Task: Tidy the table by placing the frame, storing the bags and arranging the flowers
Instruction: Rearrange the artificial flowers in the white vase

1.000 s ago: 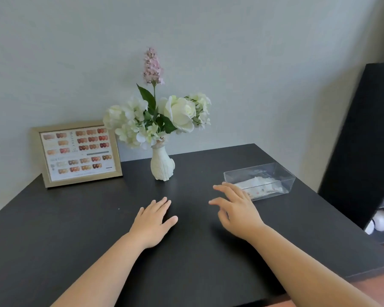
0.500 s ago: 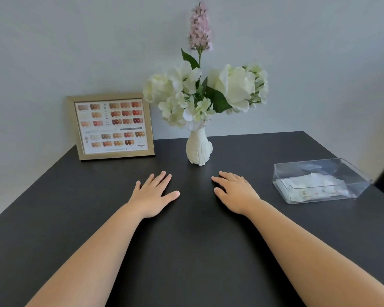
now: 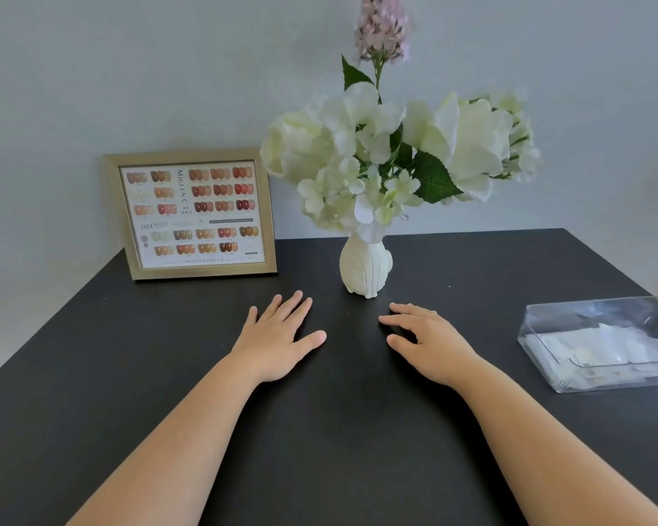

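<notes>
Fingers (image 3: 286, 312) on the left hand (image 3: 278, 341) lie straight and a little spread, flat on the black table (image 3: 339, 449). They hold nothing. The right hand (image 3: 428, 345) rests on the table too, with its fingers (image 3: 407, 311) loosely bent and its thumb tucked a bit under. It holds nothing as well. Both hands sit close in front of the white vase (image 3: 365, 265), but they do not touch it.

The vase stands up straight near the back of the table. White flowers (image 3: 388, 157) fill it, and one tall pink flower (image 3: 383, 26) sticks up from the middle. To the left, the gold frame (image 3: 192, 213) leans upright against the grey wall (image 3: 130, 70), with rows of small colour patches in it. To the right, well apart from the hands, sits a clear box (image 3: 601, 345). White bags (image 3: 601, 347) lie inside it.

I think the job looks almost done, or all done. The frame is standing in place, the bags are in the box, and the flowers are in the vase. Maybe the flowers want a small fix, but I cannot be sure.

Some things are hard to see. The top of the pink flower is cut off. The right end of the box runs off the side. I cannot tell how many bags there are, or read the small words in the frame.
</notes>
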Demonstrator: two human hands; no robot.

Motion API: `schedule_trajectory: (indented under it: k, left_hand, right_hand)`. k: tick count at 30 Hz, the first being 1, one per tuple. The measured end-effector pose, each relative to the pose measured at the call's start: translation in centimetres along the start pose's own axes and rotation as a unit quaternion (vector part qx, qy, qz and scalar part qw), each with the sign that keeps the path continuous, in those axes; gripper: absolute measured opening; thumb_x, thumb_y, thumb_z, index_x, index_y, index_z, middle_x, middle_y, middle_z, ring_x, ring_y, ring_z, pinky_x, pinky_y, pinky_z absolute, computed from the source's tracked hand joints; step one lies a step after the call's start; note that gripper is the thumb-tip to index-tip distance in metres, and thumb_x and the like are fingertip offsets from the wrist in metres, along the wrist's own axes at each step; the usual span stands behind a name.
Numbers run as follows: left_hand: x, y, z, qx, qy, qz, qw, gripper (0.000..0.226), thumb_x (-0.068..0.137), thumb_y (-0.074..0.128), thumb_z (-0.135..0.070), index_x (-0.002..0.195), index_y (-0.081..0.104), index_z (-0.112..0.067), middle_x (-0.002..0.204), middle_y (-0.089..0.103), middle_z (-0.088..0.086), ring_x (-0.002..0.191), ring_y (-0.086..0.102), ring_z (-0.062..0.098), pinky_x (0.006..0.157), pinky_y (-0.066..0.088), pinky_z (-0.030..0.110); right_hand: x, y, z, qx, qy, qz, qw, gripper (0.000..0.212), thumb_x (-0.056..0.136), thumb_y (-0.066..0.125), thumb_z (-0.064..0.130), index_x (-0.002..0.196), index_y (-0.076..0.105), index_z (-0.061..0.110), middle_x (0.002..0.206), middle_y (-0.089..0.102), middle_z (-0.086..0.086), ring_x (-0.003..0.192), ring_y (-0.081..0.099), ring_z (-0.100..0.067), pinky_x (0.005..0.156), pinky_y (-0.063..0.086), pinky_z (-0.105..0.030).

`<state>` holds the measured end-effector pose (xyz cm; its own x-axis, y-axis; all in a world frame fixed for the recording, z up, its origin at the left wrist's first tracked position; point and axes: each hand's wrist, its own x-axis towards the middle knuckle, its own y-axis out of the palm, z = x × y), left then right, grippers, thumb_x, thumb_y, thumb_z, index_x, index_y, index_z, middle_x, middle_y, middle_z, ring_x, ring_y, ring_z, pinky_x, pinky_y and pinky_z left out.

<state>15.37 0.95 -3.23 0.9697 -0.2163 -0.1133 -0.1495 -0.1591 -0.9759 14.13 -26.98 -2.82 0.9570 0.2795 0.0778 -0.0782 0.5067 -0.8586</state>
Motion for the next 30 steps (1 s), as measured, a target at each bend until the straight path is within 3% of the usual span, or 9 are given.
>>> schedule_trajectory:
  k: [6,14,18,20,22,25,30]
  left_hand:
    - [0.0,-0.4,-0.2,-0.006,-0.002,-0.002,1.000,0.078,0.087,0.017,-0.075,0.154,0.000,-0.038,0.160,-0.010,-0.019,0.147,-0.012,0.012,0.118,-0.006,0.047]
    - [0.1,0.0,-0.1,-0.052,-0.017,-0.032,0.998,0.075,0.088,0.029,-0.072,0.153,0.015,-0.038,0.161,0.004,-0.019,0.148,-0.003,0.011,0.118,-0.003,0.048]
    - [2.2,-0.4,-2.1,-0.108,-0.044,-0.052,0.992,0.070,0.089,0.039,-0.066,0.151,0.024,-0.038,0.160,0.017,-0.016,0.148,0.005,0.013,0.117,-0.001,0.051]
    - [3.5,-0.5,-3.6,-0.147,-0.045,-0.076,0.985,0.066,0.090,0.040,-0.062,0.150,0.025,-0.037,0.157,0.027,-0.012,0.147,0.013,0.014,0.118,0.004,0.050]
    - [4.8,-0.4,-5.0,-0.198,-0.033,-0.106,0.974,0.062,0.091,0.044,-0.057,0.148,0.028,-0.038,0.151,0.040,-0.012,0.142,0.029,0.014,0.117,0.014,0.048]
    - [6.3,-0.7,-6.4,-0.339,-0.018,-0.138,0.930,0.059,0.091,0.053,-0.051,0.144,0.032,-0.038,0.142,0.048,-0.018,0.130,0.045,0.009,0.109,0.034,0.041]
    - [8.1,-1.1,-6.9,-0.392,0.018,-0.149,0.908,0.060,0.094,0.057,-0.040,0.147,0.029,-0.036,0.143,0.046,-0.017,0.119,0.052,0.002,0.099,0.041,0.030]
  right_hand:
    - [0.2,-0.3,0.3,0.005,0.010,-0.022,1.000,0.039,0.093,0.052,0.033,0.132,0.053,0.037,0.146,0.040,0.015,0.134,0.032,-0.012,0.107,0.033,-0.036]
    - [1.2,0.2,-0.1,0.040,0.029,-0.062,0.997,0.047,0.090,0.053,0.033,0.137,0.046,0.034,0.139,0.046,0.012,0.123,0.043,-0.012,0.100,0.038,-0.033]
    - [3.7,0.1,0.1,0.096,0.079,-0.114,0.986,0.056,0.089,0.055,0.038,0.141,0.036,0.038,0.139,0.042,0.012,0.090,0.048,-0.002,0.069,0.039,-0.022]
    - [5.0,0.1,0.1,0.120,0.094,-0.139,0.978,0.058,0.088,0.056,0.043,0.141,0.034,0.038,0.139,0.041,0.011,0.080,0.047,0.002,0.063,0.035,-0.019]
    - [6.1,0.2,0.1,0.150,0.091,-0.153,0.973,0.059,0.088,0.056,0.046,0.141,0.032,0.039,0.142,0.040,0.010,0.085,0.049,0.002,0.067,0.039,-0.022]
    - [7.0,0.5,-0.1,0.175,0.065,-0.150,0.971,0.061,0.088,0.055,0.048,0.142,0.029,0.041,0.143,0.042,0.009,0.112,0.052,-0.009,0.079,0.043,-0.028]
    - [8.3,0.9,-0.5,0.177,0.051,-0.153,0.971,0.060,0.090,0.053,0.047,0.143,0.025,0.042,0.139,0.045,0.010,0.104,0.051,-0.004,0.072,0.042,-0.026]
